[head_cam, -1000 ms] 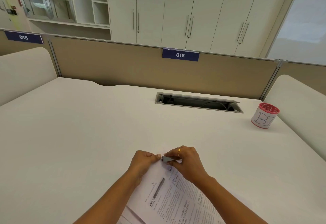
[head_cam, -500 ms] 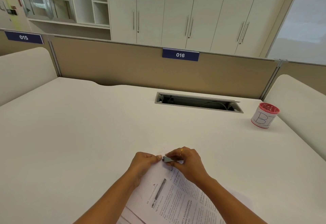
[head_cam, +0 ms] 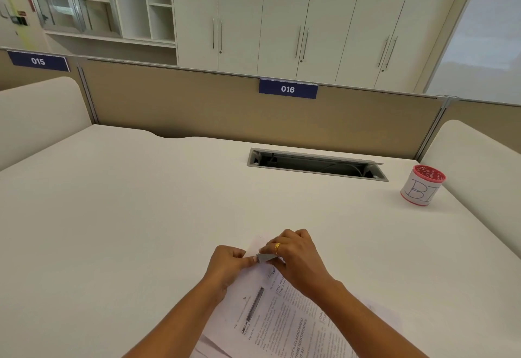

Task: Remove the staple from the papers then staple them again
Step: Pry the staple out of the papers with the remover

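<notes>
— Hands and papers?
— Left hand [head_cam: 228,264] pinches the papers [head_cam: 282,318] at their far corner; right hand [head_cam: 298,261] pinches a grey tool [head_cam: 267,257] there.
— Surroundings?
— White bench [head_cam: 141,216] under the papers, cable slot [head_cam: 315,164], red-lidded jar [head_cam: 423,185], tan partition [head_cam: 197,109], cupboards [head_cam: 282,19].

On a white desk [head_cam: 141,216] lie printed papers [head_cam: 282,315], their far corner pinched by the left hand [head_cam: 228,263] – fingers curled, thumb on the sheet – while the right hand [head_cam: 296,256], a gold ring [head_cam: 277,248] on one finger, grips a small grey tool [head_cam: 266,257] whose tip sits at that corner, touching the left thumb. Farther back are an open cable slot [head_cam: 315,164] and, to its right, a red-rimmed cup [head_cam: 423,185] marked "B". Behind the desk stands a tan partition [head_cam: 197,109] with blue labels 015 [head_cam: 38,61] and 016 [head_cam: 287,89] – and beyond it, white cabinets [head_cam: 282,19].
</notes>
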Demonstrator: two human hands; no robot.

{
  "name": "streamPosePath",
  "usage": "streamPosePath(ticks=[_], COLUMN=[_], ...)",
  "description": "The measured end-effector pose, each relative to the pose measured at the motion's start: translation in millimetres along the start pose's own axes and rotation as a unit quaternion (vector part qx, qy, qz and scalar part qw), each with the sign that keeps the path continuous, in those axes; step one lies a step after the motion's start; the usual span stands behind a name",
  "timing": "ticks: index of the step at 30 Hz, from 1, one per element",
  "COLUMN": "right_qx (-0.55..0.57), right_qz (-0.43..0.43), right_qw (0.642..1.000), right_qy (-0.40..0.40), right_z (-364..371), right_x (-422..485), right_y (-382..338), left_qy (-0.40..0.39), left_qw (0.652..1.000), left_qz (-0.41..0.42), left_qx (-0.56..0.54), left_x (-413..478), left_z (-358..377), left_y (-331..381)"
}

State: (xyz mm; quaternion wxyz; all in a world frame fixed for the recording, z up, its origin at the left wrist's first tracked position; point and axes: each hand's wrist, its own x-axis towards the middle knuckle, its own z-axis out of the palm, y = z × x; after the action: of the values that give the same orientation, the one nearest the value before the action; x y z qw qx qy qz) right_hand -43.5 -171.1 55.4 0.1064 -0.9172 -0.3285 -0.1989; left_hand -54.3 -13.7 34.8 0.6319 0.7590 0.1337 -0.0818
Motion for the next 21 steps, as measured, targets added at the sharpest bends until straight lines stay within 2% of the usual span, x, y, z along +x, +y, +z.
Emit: streamPosePath(ticks=[15,21], right_qx=[0.115,0.193], right_qz=[0.076,0.157], right_qw=[0.99,0.968], right_qy=[-0.042,-0.036], right_z=[10.6,10.3], right_x=[0.1,-1.6], right_y=[1.5,1.4], left_qy=[-0.002,-0.028], left_qw=[1.0,0.999], left_qz=[0.011,-0.017], left_qx=[0.015,-0.029], left_x=[-2.1,-3.4], left_z=[-1.9,-5.9], left_y=[1.6,2.5])
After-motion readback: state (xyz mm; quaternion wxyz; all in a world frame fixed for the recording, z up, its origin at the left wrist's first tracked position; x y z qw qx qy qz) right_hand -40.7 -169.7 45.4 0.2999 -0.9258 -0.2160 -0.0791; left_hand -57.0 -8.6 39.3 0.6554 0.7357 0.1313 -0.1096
